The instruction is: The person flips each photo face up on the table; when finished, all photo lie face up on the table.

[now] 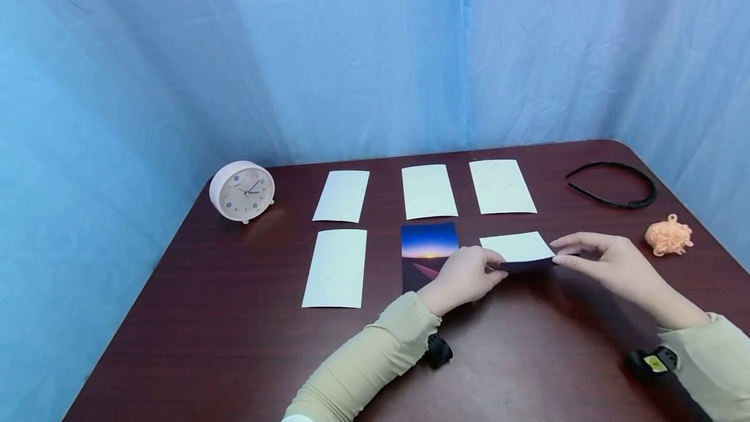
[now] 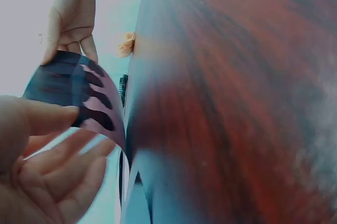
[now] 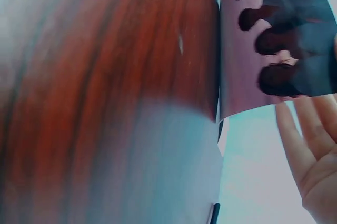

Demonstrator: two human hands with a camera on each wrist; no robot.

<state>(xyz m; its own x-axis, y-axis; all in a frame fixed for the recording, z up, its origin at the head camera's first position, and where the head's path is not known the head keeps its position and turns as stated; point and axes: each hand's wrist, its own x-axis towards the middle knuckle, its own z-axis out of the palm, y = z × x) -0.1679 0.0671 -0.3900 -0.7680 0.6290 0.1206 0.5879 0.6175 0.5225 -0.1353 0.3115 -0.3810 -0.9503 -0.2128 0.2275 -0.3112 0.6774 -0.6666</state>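
A photo card (image 1: 515,246), white back up, is raised along its near edge between both hands. My left hand (image 1: 469,275) pinches its near left corner, and my right hand (image 1: 609,262) pinches the near right corner. The card's printed underside (image 2: 66,82), dark with pink, curves down to the table in the left wrist view. The right wrist view also has this printed face (image 3: 295,29), its lower edge at the tabletop. Just left of it lies a face-up sunset photo card (image 1: 430,239), partly hidden by my left hand.
Three white-backed cards form the far row: left (image 1: 342,196), middle (image 1: 430,191) and right (image 1: 502,186). Another white-backed card (image 1: 335,269) lies nearer on the left. A round alarm clock (image 1: 243,191) stands far left. On the right are a black headband (image 1: 650,191) and a peach yarn bundle (image 1: 669,236).
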